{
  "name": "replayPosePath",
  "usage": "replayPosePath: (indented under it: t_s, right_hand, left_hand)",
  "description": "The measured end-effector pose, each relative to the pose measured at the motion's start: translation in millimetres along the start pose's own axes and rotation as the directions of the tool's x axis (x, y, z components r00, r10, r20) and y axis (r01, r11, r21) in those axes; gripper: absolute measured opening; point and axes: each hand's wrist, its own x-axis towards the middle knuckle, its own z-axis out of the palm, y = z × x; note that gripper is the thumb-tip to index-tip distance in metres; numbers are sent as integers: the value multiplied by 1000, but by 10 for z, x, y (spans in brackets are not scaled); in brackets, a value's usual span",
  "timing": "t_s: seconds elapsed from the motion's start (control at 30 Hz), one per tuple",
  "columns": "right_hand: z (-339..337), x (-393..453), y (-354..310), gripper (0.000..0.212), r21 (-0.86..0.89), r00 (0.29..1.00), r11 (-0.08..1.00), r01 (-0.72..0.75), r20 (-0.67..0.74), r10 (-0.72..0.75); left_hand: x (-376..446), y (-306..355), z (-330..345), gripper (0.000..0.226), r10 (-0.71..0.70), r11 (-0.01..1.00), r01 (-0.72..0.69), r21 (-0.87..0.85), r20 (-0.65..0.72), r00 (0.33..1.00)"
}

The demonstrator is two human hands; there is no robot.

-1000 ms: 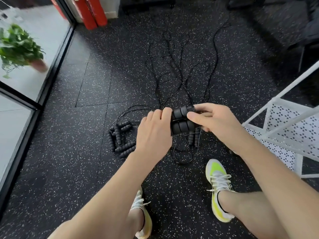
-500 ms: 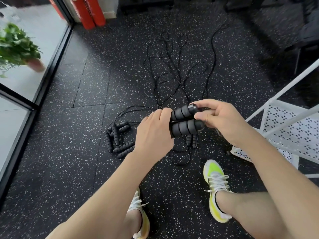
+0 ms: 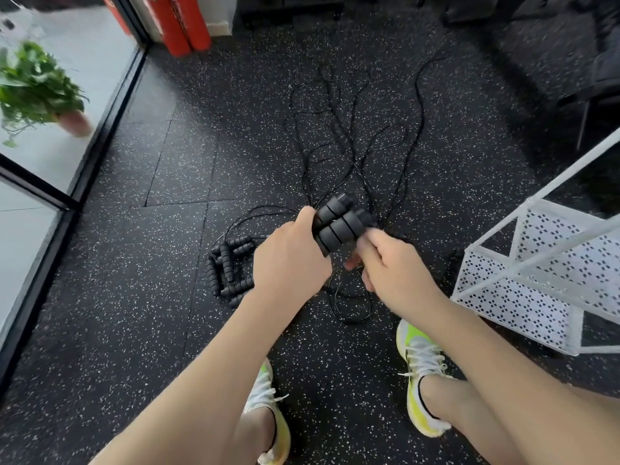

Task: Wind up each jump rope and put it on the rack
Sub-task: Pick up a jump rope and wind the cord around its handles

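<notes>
My left hand (image 3: 288,263) grips a pair of black foam jump rope handles (image 3: 339,226), side by side and tilted up to the right. My right hand (image 3: 399,273) is blurred just below and right of the handle ends, with its fingers curled; whether it holds the thin cord is unclear. Long black cords (image 3: 352,135) trail away across the speckled floor. Several more black handles (image 3: 228,270) lie in a heap on the floor left of my left hand. The white perforated rack (image 3: 536,263) stands at the right.
A glass wall with a black frame (image 3: 100,135) runs along the left, with a potted plant (image 3: 33,88) behind it. Red cylinders (image 3: 181,21) stand at the back. My yellow-white shoes (image 3: 419,370) are below my hands. A dark chair leg (image 3: 583,122) is at the far right.
My right hand has left the handle ends and dropped down to the right of them. My left hand has tilted the handle pair upward.
</notes>
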Motion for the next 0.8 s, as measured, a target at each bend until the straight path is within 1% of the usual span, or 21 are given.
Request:
replayPosePath:
  t_s: [0.07,0.1,0.17,0.2,0.23,0.33,0.4,0.47,0.5,0.57,0.67,0.8]
  right_hand:
    - [41,-54,-45,28,-182,997,983,-5,81,20]
    - [52,-81,-67,26,-301,993,954,17,114,18]
    - [40,-142,-138,26,-535,990,840,92,137,-21]
    - [29,-171,-171,26,-596,989,792,130,139,-58]
    - [13,-194,-208,25,-610,985,774,168,142,-102]
    - [-85,-200,-250,21,-536,967,805,255,150,-206]
    - [-219,-138,-229,14,-483,960,829,280,116,-257]
    - [-380,-81,-216,4,-369,969,896,246,74,-236]
    - [-456,-65,-224,4,-294,976,931,217,70,-205]
    - [-557,-45,-214,12,-167,983,971,174,82,-162]
    - [-613,-7,-188,16,-39,985,990,137,108,-132]
    - [-657,40,-159,13,70,976,987,146,153,-155]
  left_hand:
    - [4,-26,10,31,-9,996,7,86,19,1000]
    - [8,-43,23,30,-15,993,12,120,31,999]
    - [25,-86,46,28,-31,987,22,162,53,998]
    - [30,-111,52,28,-32,983,20,182,61,998]
    - [32,-132,56,28,-23,978,9,206,65,998]
    - [0,-166,78,30,63,960,-84,267,88,994]
    - [-44,-178,95,33,154,944,-177,277,102,983]
    - [-84,-194,120,40,275,916,-301,267,129,953]
    - [-104,-201,133,44,335,897,-361,256,138,932]
    - [-151,-207,149,48,442,861,-457,224,114,890]
    - [-170,-246,170,49,532,823,-526,216,34,846]
    - [-143,-268,117,51,594,794,-582,177,-22,804]
